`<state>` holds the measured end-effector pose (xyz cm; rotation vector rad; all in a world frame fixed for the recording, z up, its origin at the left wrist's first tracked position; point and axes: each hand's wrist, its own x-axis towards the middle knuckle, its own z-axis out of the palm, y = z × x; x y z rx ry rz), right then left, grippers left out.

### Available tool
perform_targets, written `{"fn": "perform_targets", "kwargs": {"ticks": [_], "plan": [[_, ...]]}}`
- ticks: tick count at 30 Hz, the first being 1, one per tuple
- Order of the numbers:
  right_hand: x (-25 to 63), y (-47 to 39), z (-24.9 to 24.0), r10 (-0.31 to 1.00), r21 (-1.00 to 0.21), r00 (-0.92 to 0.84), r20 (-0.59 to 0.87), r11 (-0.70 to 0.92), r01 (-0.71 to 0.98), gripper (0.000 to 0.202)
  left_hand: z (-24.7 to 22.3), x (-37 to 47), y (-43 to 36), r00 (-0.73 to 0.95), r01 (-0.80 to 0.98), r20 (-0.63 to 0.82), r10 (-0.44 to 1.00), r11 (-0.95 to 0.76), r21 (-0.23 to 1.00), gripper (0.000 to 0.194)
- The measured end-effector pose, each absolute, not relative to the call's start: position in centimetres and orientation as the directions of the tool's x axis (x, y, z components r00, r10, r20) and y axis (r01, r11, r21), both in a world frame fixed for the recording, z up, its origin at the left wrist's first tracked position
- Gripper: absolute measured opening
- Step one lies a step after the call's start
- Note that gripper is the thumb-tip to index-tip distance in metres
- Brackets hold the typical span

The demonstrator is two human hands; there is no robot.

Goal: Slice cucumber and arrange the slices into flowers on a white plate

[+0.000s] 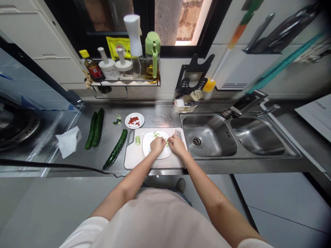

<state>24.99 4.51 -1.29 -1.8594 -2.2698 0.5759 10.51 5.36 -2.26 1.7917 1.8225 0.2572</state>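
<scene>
Over a white square plate [150, 151] my left hand [157, 145] and my right hand [177, 144] come close together, fingers pinched. Between their fingertips is a small pale green cucumber slice [167, 144]. More cut pieces [156, 134] lie on the plate's far part. The plate rests on a white cutting board [133, 156], where a short row of cucumber slices [138, 140] sits at the left. Beside my right hand, a knife blade [178, 133] lies partly hidden on the board. A small round plate [134, 125] behind the board holds red bits.
A whole cucumber [115, 150] lies left of the board, with two more cucumbers [97, 127] farther left near a white tissue [68, 141]. Cucumber scraps [117, 119] lie behind. A double sink [209, 134] is at the right; a bottle rack [126, 83] hangs above.
</scene>
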Motion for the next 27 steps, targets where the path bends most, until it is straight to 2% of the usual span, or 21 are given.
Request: {"fn": "perform_targets", "kwargs": {"ticks": [7,13,27], "plan": [[25.0,4.4,-1.4,0.971,-0.377,-0.215,-0.108,0.160,0.912,0.024,-2.4,10.4,5.1,0.051,0.838,-0.248,0.967,0.093,0.538,0.018],[25.1,4.4,-1.0,0.977,-0.387,-0.195,-0.082,0.149,0.910,0.026,-2.4,9.9,4.2,0.042,0.823,-0.183,0.982,0.070,0.564,0.016],[24.9,4.3,-0.9,0.966,-0.353,-0.221,-0.131,0.163,0.921,0.029,-2.0,10.1,3.0,0.171,0.881,-0.162,0.972,-0.077,0.467,0.030]]}}
